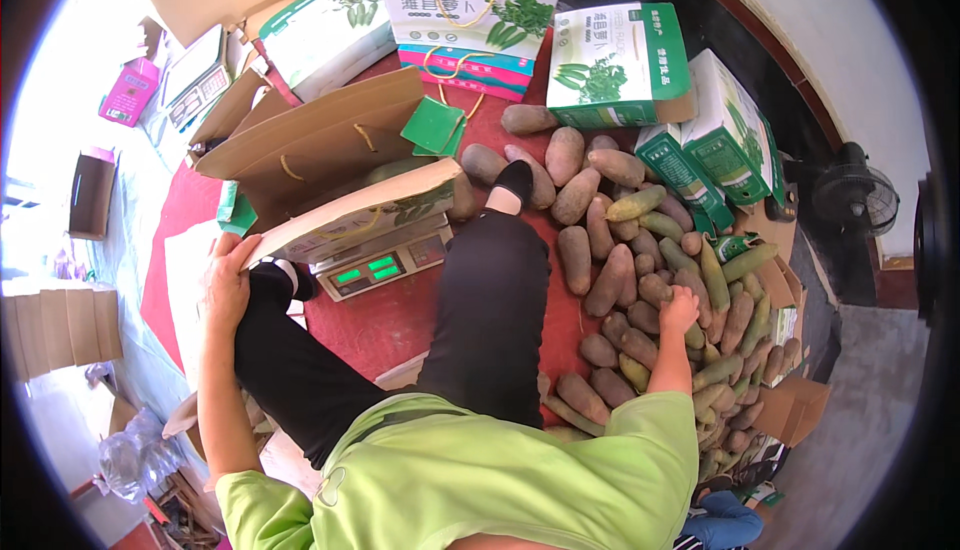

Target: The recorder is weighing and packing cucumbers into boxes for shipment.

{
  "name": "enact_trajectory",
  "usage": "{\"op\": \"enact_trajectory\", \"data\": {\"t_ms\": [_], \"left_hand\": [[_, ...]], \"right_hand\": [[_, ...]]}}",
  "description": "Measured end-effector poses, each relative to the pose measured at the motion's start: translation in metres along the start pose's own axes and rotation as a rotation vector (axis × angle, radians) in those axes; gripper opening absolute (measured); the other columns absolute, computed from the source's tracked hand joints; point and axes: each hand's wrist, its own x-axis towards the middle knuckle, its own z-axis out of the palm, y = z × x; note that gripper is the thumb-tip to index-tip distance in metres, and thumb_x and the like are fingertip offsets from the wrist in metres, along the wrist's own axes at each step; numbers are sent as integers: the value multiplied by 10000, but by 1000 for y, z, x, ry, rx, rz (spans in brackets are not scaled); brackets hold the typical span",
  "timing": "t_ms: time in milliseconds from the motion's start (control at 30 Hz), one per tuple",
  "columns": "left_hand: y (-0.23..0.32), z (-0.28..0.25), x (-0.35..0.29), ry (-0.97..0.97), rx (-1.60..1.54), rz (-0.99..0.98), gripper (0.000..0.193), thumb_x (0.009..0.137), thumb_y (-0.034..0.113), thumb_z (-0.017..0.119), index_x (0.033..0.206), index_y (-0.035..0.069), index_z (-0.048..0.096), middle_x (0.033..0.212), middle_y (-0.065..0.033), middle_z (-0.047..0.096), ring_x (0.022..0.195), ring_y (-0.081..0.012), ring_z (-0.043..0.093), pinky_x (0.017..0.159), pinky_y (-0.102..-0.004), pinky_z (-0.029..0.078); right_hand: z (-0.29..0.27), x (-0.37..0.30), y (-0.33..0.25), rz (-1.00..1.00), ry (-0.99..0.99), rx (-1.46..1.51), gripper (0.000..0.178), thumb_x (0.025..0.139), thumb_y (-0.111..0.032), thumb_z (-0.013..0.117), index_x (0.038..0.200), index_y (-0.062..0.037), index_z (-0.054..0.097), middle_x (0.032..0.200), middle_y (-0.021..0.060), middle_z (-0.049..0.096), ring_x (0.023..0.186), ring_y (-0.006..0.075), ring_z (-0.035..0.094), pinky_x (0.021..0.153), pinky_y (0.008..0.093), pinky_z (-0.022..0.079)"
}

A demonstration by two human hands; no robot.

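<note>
My left hand (226, 278) grips the near left corner of an open carton (370, 212), its fingers over the upper edge. The carton has brown inner walls and rope handles, and stands on a digital scale (385, 268) with green lit displays. What lies inside is mostly hidden by its front wall. On my right, my right hand (680, 312) is in the pile, its fingers curled over the end of a brownish radish (655, 291). Many soil-dusted radishes (608, 280) surround it, a few of them greener (636, 203). My legs straddle the space before the scale.
Closed white-and-green gift boxes (610, 65) stand beyond the radishes, and another (475, 0) rests on pink-and-blue boxes. A second scale (198, 80) is at the far left, near a pink box (130, 90). A black fan (855, 190) stands right. Another person's blue-clothed leg (722, 522) shows lower right.
</note>
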Motion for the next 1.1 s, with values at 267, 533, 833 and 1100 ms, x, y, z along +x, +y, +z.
{"op": "enact_trajectory", "data": {"t_ms": [267, 533, 833, 1100], "left_hand": [[-10, 5, -1, 39, -43, 38, 324, 781, -30, 523, 1047, 81, 670, 925, -117, 564, 927, -316, 562, 790, -407, 463], [-11, 2, -5, 60, -39, 54, 309, 778, -12, 533, 1039, 85, 668, 907, -110, 556, 923, -316, 558, 775, -414, 464], [-16, 2, -9, 68, -3, 77, 317, 789, -2, 516, 1046, 105, 669, 911, -107, 553, 923, -317, 565, 776, -415, 469], [-17, 0, -9, 63, 5, 85, 303, 797, 12, 526, 1046, 112, 666, 915, -107, 547, 930, -312, 569, 774, -419, 471]], "right_hand": [[-23, -19, 9, -20, 213, 368, 382, 737, -22, 717, 1102, -101, 638, 1162, 55, 598, 1061, 300, 528, 891, 410, 459], [-49, -4, 14, -7, 375, 955, 357, 772, -14, 701, 1117, -53, 619, 1103, 79, 586, 965, 257, 573, 834, 363, 472], [-235, -22, -144, -448, 310, 1463, 367, 834, 19, 643, 1191, 21, 559, 1134, 73, 581, 1028, 147, 554, 891, 265, 444], [-338, -64, -283, -925, 87, 1650, 369, 780, 37, 692, 1135, -20, 610, 1066, 38, 606, 983, 103, 554, 843, 247, 464]]}}
